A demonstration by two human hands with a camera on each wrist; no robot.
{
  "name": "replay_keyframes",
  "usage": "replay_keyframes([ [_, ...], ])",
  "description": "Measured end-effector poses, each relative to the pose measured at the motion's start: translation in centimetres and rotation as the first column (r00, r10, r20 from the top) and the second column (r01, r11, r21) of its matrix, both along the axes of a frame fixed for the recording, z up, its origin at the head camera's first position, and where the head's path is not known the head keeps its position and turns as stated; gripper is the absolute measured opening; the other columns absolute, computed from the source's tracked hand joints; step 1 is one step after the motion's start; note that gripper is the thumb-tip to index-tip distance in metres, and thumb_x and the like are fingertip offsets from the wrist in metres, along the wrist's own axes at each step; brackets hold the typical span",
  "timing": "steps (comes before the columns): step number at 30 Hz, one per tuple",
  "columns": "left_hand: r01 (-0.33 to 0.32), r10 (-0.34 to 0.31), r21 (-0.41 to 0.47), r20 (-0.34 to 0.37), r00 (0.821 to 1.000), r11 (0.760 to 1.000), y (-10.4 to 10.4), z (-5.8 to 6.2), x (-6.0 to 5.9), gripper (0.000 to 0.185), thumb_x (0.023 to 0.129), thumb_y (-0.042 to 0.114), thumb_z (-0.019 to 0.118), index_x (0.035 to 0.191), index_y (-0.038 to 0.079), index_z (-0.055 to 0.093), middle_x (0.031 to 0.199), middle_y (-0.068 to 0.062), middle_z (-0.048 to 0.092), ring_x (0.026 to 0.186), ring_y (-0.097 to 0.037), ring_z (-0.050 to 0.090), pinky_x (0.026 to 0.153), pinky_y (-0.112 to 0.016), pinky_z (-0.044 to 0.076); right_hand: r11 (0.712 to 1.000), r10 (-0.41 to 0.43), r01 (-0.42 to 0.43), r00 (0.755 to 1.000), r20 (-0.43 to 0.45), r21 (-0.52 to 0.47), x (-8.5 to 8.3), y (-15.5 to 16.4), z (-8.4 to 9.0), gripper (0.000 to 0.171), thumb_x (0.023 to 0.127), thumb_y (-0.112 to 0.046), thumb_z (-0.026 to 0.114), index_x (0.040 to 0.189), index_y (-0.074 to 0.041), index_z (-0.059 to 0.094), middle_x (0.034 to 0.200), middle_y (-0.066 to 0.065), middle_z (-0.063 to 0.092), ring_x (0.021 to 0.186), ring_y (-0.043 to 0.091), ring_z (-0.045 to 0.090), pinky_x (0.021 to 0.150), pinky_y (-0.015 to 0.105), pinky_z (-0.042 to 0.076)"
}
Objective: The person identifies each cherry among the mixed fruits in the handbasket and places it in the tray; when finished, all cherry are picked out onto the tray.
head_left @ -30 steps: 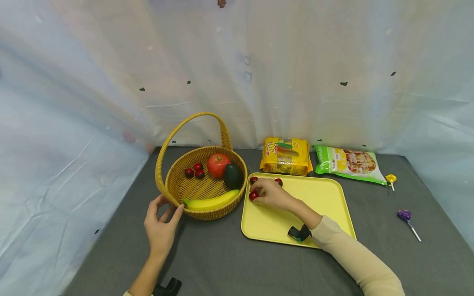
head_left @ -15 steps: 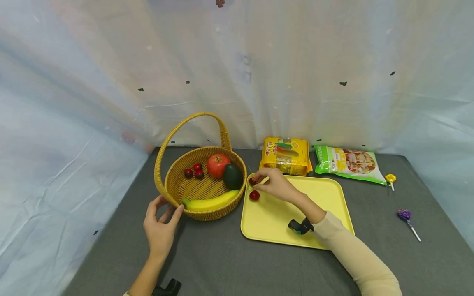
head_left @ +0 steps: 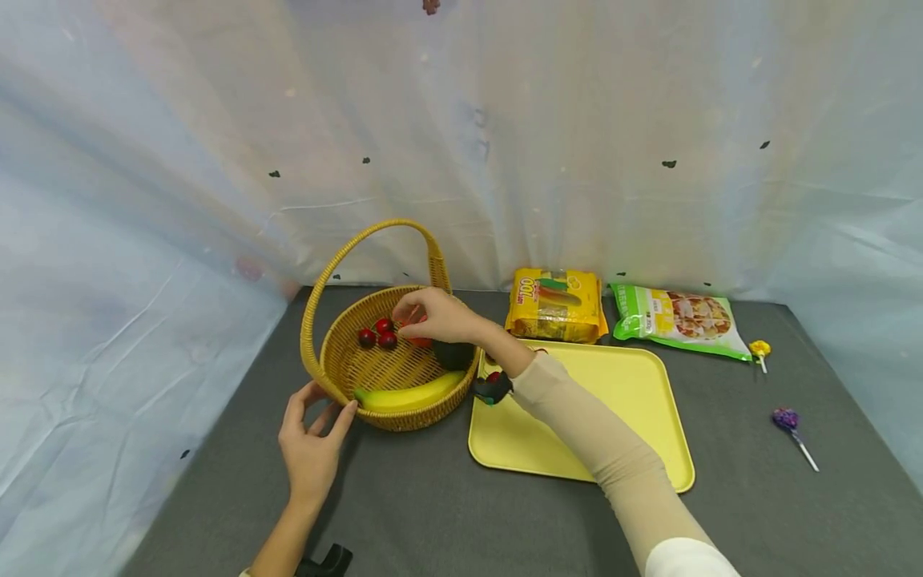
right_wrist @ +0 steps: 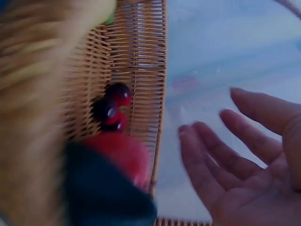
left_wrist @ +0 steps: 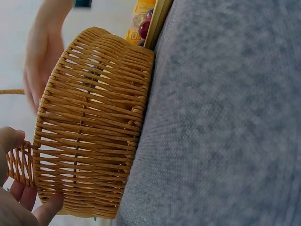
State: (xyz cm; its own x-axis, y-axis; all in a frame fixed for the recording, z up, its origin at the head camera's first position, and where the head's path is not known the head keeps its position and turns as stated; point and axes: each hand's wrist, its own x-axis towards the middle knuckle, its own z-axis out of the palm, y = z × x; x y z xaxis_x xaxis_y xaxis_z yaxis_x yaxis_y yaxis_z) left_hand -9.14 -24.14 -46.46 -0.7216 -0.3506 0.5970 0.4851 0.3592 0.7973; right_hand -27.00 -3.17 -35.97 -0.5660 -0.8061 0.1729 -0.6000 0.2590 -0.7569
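My left hand (head_left: 312, 449) grips the wicker basket (head_left: 335, 385) where its handle meets the rim; in the left wrist view, thumb and fingers (left_wrist: 47, 209) lie about that spot. Over the basket hovers my right hand (head_left: 443, 316), its fingers loosely spread with nothing seen between them in the right wrist view. Beneath it, a red apple (right_wrist: 122, 153) and a dark green avocado (right_wrist: 103, 188) are partly covered in the head view. Several cherries (head_left: 366, 339) sit at the basket's left, and a banana (head_left: 411, 397) lies along its front.
A yellow tray (head_left: 613, 401) right of the basket bears cherries (left_wrist: 145, 29), partly hidden by the right wrist. Behind stand a yellow snack pack (head_left: 555, 304) and a green-white food bag (head_left: 681, 320). Yellow (head_left: 760, 349) and purple (head_left: 786, 418) lollipops lie at the right.
My right hand has gone from the cherries on the tray leftward to above the basket. The left hand keeps its grip, and the basket has stayed put.
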Motion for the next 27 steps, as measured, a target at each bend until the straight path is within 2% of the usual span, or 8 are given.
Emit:
replay_keyframes([
  [4, -0.003, 0.003, -0.002, 0.0, 1.0, 1.0, 0.1, 0.2, 0.1, 0.051, 0.077, -0.019, 0.075, 0.125, -0.009, 0.059, 0.116, -0.02, 0.056, 0.11, -0.021, 0.056, 0.091, -0.029, 0.059, 0.987, 0.066, -0.073, 0.996, 0.056, 0.142, -0.8, -3.7, 0.0, 0.04, 0.094, -0.009, 0.071, 0.131, 0.002, 0.06, 0.13, 0.017, 0.06, 0.117, 0.032, 0.057, 0.094, 0.029, 0.053],
  [7, -0.011, 0.011, 0.0, 0.005, 1.0, 1.0, 0.1, 0.2, 0.1, 0.051, 0.077, -0.02, 0.075, 0.125, -0.011, 0.059, 0.116, -0.018, 0.056, 0.11, -0.021, 0.056, 0.091, -0.028, 0.058, 0.972, 0.092, -0.118, 0.987, 0.132, 0.201, -1.3, -5.8, -0.7, 0.048, 0.093, -0.009, 0.072, 0.137, 0.003, 0.055, 0.138, 0.02, 0.054, 0.125, 0.034, 0.052, 0.094, 0.029, 0.052],
  [9, -0.014, 0.014, 0.002, 0.012, 1.0, 1.0, 0.1, 0.2, 0.1, 0.052, 0.077, -0.021, 0.074, 0.125, -0.011, 0.059, 0.115, -0.017, 0.056, 0.11, -0.02, 0.056, 0.091, -0.027, 0.058, 0.966, 0.077, -0.117, 0.982, 0.174, 0.232, -1.5, -6.8, -1.4, 0.051, 0.093, -0.009, 0.072, 0.139, 0.002, 0.054, 0.141, 0.02, 0.052, 0.128, 0.034, 0.05, 0.094, 0.03, 0.052],
  [13, -0.01, 0.01, 0.003, 0.02, 1.0, 1.0, 0.1, 0.2, 0.1, 0.051, 0.077, -0.02, 0.074, 0.125, -0.011, 0.058, 0.116, -0.018, 0.056, 0.111, -0.02, 0.056, 0.091, -0.028, 0.058, 0.955, 0.013, -0.067, 0.983, 0.184, 0.288, -1.7, -7.9, -2.7, 0.05, 0.092, -0.009, 0.073, 0.139, -0.002, 0.056, 0.141, 0.016, 0.052, 0.127, 0.029, 0.051, 0.095, 0.029, 0.052],
  [15, -0.009, 0.009, 0.0, 0.02, 1.0, 1.0, 0.2, 0.3, 0.2, 0.05, 0.078, -0.02, 0.074, 0.125, -0.011, 0.058, 0.116, -0.02, 0.056, 0.111, -0.02, 0.056, 0.091, -0.028, 0.058, 0.951, -0.001, -0.052, 0.985, 0.172, 0.306, -1.5, -8.0, -3.0, 0.047, 0.093, -0.006, 0.072, 0.137, -0.001, 0.057, 0.137, 0.015, 0.056, 0.122, 0.026, 0.054, 0.092, 0.027, 0.053],
  [18, -0.011, 0.011, -0.018, 0.002, 1.0, 1.0, 0.7, 1.2, 0.5, 0.05, 0.076, -0.023, 0.073, 0.123, -0.014, 0.057, 0.114, -0.022, 0.056, 0.109, -0.019, 0.056, 0.09, -0.029, 0.059, 0.941, 0.014, -0.071, 0.985, 0.169, 0.331, -1.3, -8.2, -3.3, 0.039, 0.092, -0.002, 0.07, 0.131, 0.0, 0.062, 0.128, 0.014, 0.061, 0.111, 0.022, 0.058, 0.086, 0.025, 0.055],
  [22, -0.008, 0.006, -0.041, -0.041, 0.999, 0.999, 1.4, 2.5, 1.0, 0.048, 0.075, -0.025, 0.071, 0.12, -0.019, 0.056, 0.111, -0.017, 0.057, 0.107, -0.02, 0.056, 0.089, -0.029, 0.059, 0.916, 0.059, -0.114, 0.986, 0.153, 0.385, -1.1, -8.4, -3.7, 0.025, 0.092, -0.001, 0.07, 0.117, 0.0, 0.07, 0.117, 0.011, 0.066, 0.1, 0.019, 0.061, 0.077, 0.022, 0.055],
  [27, -0.006, 0.002, -0.049, -0.073, 0.997, 0.999, 1.5, 2.5, 0.9, 0.047, 0.075, -0.026, 0.071, 0.119, -0.021, 0.056, 0.111, -0.01, 0.058, 0.107, -0.021, 0.057, 0.089, -0.027, 0.059, 0.893, 0.097, -0.13, 0.99, 0.099, 0.43, -0.8, -8.7, -4.2, 0.009, 0.092, 0.001, 0.069, 0.1, 0.0, 0.073, 0.094, 0.008, 0.069, 0.075, 0.015, 0.057, 0.063, 0.021, 0.05],
])
